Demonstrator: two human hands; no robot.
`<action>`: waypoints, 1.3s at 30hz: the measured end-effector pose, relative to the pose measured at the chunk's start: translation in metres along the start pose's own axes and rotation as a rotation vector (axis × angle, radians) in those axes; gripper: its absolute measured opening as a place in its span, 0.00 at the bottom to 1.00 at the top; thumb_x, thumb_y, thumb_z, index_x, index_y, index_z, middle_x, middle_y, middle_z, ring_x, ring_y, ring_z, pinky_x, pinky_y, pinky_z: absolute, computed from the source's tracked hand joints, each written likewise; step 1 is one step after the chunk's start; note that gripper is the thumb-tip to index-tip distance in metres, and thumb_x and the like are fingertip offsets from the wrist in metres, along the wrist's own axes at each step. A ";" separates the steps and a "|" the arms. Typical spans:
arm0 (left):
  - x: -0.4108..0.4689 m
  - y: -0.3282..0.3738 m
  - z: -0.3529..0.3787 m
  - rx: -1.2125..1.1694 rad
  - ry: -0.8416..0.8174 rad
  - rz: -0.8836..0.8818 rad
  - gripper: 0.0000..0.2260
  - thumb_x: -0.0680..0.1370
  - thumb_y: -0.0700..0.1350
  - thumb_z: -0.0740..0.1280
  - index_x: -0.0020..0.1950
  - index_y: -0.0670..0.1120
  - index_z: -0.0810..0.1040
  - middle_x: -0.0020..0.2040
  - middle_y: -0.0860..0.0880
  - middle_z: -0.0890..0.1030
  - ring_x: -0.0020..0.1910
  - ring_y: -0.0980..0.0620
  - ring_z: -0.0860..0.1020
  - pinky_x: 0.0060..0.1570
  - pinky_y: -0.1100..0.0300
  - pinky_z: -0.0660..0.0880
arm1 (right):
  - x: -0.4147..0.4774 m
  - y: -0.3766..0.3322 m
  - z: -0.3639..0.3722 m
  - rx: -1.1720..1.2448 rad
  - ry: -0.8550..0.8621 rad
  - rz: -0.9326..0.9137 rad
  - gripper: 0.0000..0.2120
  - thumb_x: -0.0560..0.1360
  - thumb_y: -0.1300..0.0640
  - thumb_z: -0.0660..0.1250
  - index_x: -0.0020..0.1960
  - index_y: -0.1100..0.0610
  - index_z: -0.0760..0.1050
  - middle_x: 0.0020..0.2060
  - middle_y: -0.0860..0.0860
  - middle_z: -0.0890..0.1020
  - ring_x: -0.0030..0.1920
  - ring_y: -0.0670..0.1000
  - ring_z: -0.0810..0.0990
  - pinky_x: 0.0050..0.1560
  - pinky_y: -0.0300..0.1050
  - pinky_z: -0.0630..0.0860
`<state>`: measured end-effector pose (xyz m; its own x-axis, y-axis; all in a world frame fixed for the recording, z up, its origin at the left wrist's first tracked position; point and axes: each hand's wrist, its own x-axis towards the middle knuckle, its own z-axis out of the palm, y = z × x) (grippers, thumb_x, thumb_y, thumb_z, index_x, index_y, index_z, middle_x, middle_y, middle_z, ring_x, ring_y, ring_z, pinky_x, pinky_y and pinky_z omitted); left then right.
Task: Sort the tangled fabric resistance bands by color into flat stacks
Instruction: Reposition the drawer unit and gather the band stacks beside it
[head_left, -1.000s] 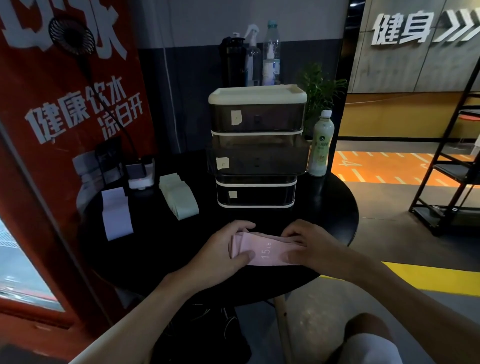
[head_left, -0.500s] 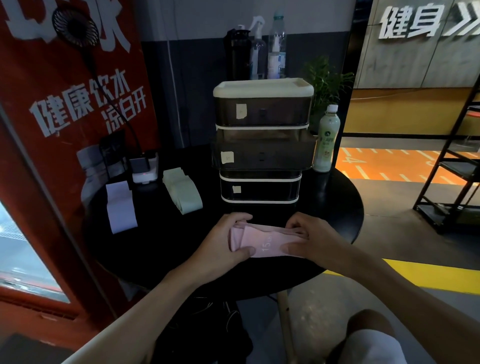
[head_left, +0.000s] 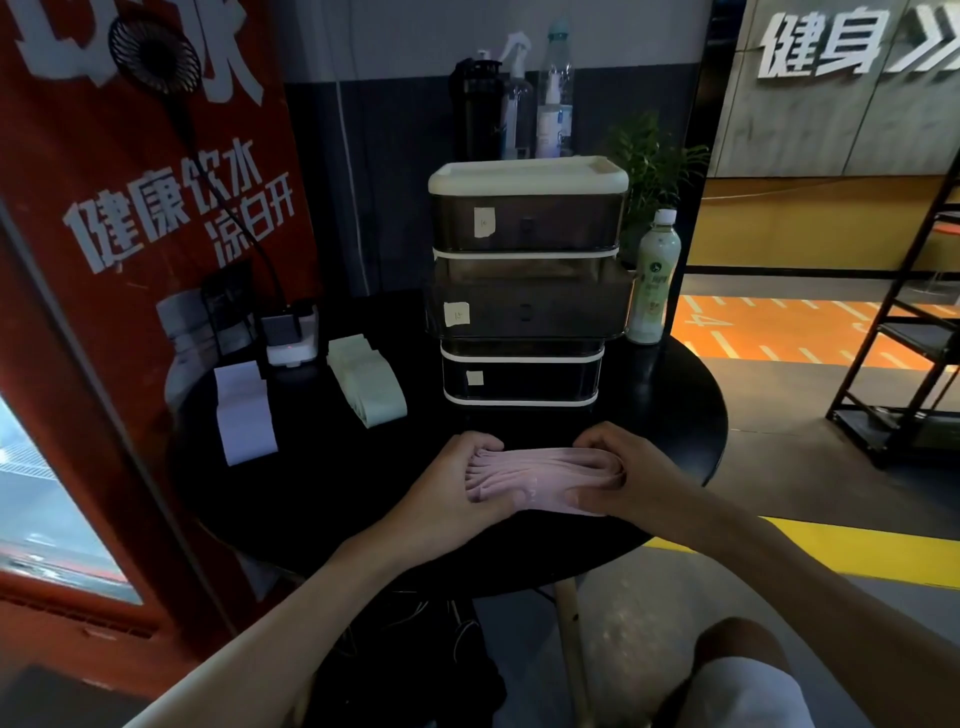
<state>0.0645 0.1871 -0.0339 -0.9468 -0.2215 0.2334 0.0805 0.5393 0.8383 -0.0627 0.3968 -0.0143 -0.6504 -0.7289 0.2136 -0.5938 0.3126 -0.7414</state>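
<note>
Head view, table read as a clock face:
- Pink bands: layered stack at 6 o'clock, near the front edge, lying across L-R.
- Left hand: grips the stack's L end, fingers curled over the far edge, thumb on the near side.
- Right hand: same grip on the R end.
- Green stack: flat, approx. 10 o'clock.
- Pale stack: flat, 9 o'clock.
- Drawer unit: 12 o'clock.
- Bottle: 1 o'clock, just beside the drawer unit.
</note>
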 end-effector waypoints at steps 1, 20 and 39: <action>0.000 0.000 0.000 0.009 0.011 0.004 0.18 0.75 0.46 0.74 0.62 0.52 0.74 0.56 0.51 0.77 0.53 0.59 0.79 0.52 0.68 0.75 | 0.001 -0.001 0.002 -0.001 -0.008 0.009 0.18 0.67 0.57 0.78 0.52 0.47 0.74 0.46 0.45 0.80 0.42 0.38 0.78 0.39 0.33 0.75; 0.013 0.050 -0.065 0.166 0.072 0.180 0.10 0.76 0.43 0.74 0.56 0.51 0.81 0.51 0.56 0.80 0.53 0.58 0.79 0.56 0.64 0.74 | 0.017 -0.050 -0.039 -0.062 0.085 -0.112 0.09 0.69 0.55 0.77 0.44 0.49 0.78 0.35 0.45 0.78 0.33 0.37 0.73 0.34 0.30 0.69; 0.143 0.121 -0.123 0.495 0.251 0.174 0.12 0.67 0.50 0.79 0.49 0.52 0.85 0.42 0.58 0.83 0.43 0.61 0.80 0.51 0.55 0.80 | 0.143 -0.095 -0.118 -0.309 0.244 -0.018 0.08 0.64 0.49 0.79 0.39 0.46 0.82 0.37 0.43 0.81 0.42 0.47 0.80 0.40 0.40 0.72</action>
<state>-0.0229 0.1206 0.1613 -0.8252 -0.2491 0.5070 0.0157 0.8871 0.4614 -0.1554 0.3346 0.1621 -0.7103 -0.5812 0.3971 -0.6962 0.4970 -0.5179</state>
